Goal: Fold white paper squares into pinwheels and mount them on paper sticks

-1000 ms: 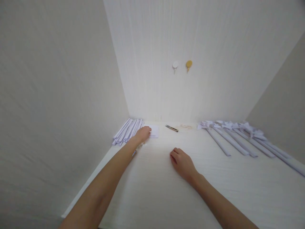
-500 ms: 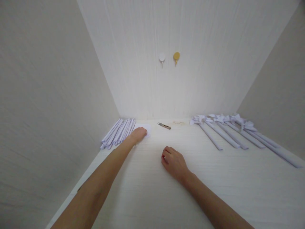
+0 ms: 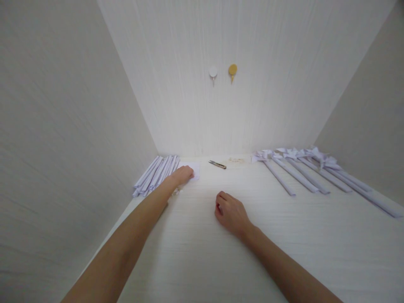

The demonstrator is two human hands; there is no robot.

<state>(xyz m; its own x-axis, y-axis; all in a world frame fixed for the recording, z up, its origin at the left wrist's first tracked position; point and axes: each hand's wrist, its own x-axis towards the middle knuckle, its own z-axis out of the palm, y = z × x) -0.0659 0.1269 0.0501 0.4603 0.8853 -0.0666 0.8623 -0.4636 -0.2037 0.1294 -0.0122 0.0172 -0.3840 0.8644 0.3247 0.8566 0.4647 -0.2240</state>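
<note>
My left hand (image 3: pixel 183 174) reaches far forward and lies with its fingers flat on a small white paper sheet (image 3: pixel 195 170) near the back wall. Just left of it is a bundle of folded white paper strips (image 3: pixel 154 174). My right hand (image 3: pixel 230 212) rests on the white table (image 3: pixel 202 252) in the middle, with its fingers curled under in a loose fist. A reddish spot shows at the fingertips, and I cannot make out what is inside. A small pair of snips (image 3: pixel 217 164) lies beyond both hands.
Several long white paper rolls with folded tops (image 3: pixel 296 172) lie in a row at the back right. Two round wall hooks, one white (image 3: pixel 213 72) and one yellow (image 3: pixel 232 69), hang on the back wall. Walls close in on the left and right.
The view has swung a little to the right and down. Both hands keep the same places on the paper sheet and the table.
</note>
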